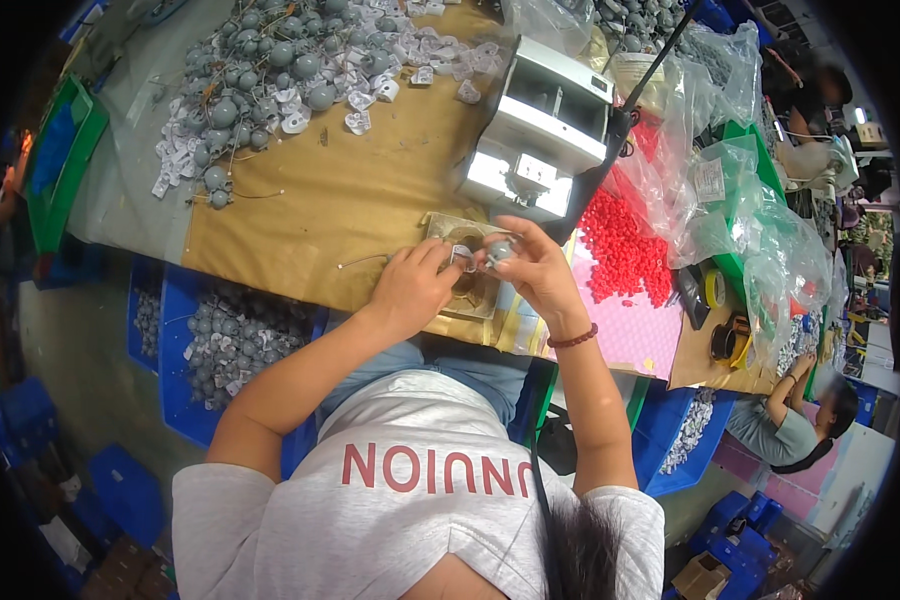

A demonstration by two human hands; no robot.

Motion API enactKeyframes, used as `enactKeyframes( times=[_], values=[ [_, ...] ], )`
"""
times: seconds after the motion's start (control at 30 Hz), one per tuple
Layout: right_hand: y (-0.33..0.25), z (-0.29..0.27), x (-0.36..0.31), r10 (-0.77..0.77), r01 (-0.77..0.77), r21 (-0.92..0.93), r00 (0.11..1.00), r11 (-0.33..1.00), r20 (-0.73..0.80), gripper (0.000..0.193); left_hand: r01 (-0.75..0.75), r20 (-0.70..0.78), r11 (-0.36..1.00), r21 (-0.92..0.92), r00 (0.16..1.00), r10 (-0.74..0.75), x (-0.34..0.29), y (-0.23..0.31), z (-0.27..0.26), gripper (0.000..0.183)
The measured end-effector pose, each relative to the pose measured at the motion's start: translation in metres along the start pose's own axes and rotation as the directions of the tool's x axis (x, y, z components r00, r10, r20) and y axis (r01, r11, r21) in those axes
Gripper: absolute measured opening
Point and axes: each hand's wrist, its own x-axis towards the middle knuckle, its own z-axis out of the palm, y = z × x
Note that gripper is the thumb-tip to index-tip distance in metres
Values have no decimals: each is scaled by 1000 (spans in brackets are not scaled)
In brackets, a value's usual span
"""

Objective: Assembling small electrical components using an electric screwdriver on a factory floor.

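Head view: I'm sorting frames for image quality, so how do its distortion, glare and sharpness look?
Head view: strong fisheye bend, the brown table edges curving and the corners black; bright glare whitens the white machine top and the clear plastic bags; the left hand and right hand on the small grey part are fairly sharp; the rim, with a seated person, is soft.

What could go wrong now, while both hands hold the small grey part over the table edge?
1. The left hand and right hand pinch the small grey part near the table's front edge; if it slips, it may fall into the blue bin below or onto the lap.
2. The red beads lie loose beside the right hand; an elbow move might scatter them.
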Motion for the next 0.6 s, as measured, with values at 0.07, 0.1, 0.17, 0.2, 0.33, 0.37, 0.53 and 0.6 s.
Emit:
enactKeyframes(
  times=[0.07,0.1,0.17,0.2,0.33,0.37,0.53,0.6],
  values=[
    [-1,-1,6,10,-28,-357,999,934,-51,43,-28,-7,1000,-6,1000,28,-1,-5,-1,36],
    [-1,1,9,9,-47,-519,997,854,-77,42,-35,-13,999,-12,999,34,-1,-6,-1,36],
    [-4,13,12,-39,-45,-781,995,623,-89,39,-49,-25,998,-25,999,48,0,-9,-2,34],
    [-5,18,13,-63,-47,-877,994,478,-88,38,-51,-31,998,-31,998,50,-1,-10,-2,33],
    [2,16,18,-252,136,-976,963,172,90,37,-53,-59,997,-51,997,50,-1,-12,-1,28],
    [2,17,19,-256,128,-982,962,142,89,39,-53,-66,997,-55,997,49,0,-12,-2,27],
    [2,26,22,-239,5,-985,970,171,-36,47,106,-43,987,-119,993,-112,18,-3,-3,30],
    [6,25,18,-294,26,-984,955,175,-28,50,147,-47,982,-115,987,-154,25,1,0,34]
  ],
)
